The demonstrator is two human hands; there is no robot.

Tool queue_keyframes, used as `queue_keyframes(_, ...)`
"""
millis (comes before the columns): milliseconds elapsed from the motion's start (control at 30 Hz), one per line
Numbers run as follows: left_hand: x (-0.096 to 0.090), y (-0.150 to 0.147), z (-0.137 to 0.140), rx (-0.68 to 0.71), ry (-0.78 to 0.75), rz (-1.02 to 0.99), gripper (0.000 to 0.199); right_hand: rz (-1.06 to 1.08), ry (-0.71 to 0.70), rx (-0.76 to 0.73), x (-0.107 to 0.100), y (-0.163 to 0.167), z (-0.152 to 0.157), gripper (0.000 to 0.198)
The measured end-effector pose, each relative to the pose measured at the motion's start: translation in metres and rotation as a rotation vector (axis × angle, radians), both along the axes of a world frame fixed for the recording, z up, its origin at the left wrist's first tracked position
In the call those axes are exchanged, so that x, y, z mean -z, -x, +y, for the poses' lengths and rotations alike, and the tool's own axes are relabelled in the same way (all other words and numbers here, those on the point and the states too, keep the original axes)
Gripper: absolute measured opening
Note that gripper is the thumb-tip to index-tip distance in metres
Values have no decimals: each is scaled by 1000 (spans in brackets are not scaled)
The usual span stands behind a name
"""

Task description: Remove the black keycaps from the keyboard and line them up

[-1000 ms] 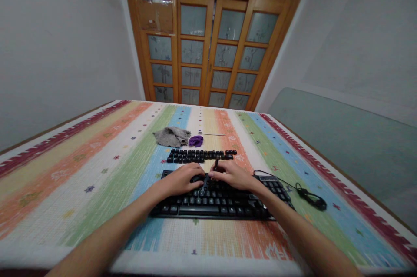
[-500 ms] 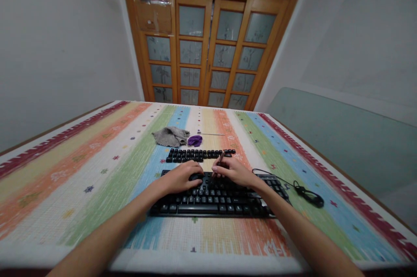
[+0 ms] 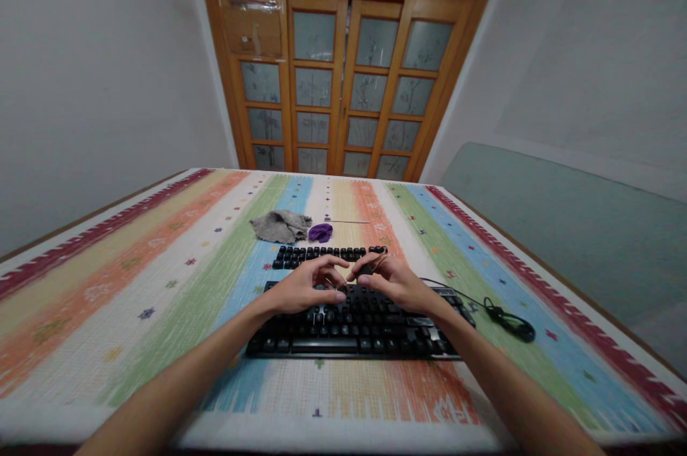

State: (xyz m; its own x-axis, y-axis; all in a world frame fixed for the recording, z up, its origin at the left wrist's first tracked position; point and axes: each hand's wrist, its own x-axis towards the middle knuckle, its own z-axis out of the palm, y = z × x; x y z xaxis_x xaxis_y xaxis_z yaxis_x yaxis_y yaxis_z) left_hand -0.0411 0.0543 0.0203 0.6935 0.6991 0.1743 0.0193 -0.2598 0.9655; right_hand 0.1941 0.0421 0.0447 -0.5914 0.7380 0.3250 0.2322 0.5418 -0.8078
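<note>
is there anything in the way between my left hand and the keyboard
Nothing visible. Your left hand is right over the far part of the keyboard; the loose black keycaps lie beyond the keyboard, not between them.

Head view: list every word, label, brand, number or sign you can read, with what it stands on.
No text can be read.
Keyboard: key markings too small and blurred.
Loose keycaps: any markings too small.
Tablecloth: pale shapes near its front edge; cannot tell pattern from lettering.
</note>
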Motion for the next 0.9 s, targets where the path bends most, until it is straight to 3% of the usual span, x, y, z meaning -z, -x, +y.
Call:
queue_keyframes(267,4,-1,0,-6,20,-44,46,-125,-124,-39,-2,-2,-5,26)
queue_keyframes(367,0,-1,-4,-60,-127,15,35,-130,-141,6,-1,-2,-6,24)
queue_keyframes(500,-9,-1,-10,-160,-478,165,17,-106,-162,62,0,-3,-7,23)
queue_keyframes(600,-12,-1,-10,-152,-676,220,13,-126,-171,81,0,-3,-8,24)
queue_keyframes(900,-10,-2,3,-137,-765,303,10,-191,-246,104,6,-4,-6,22)
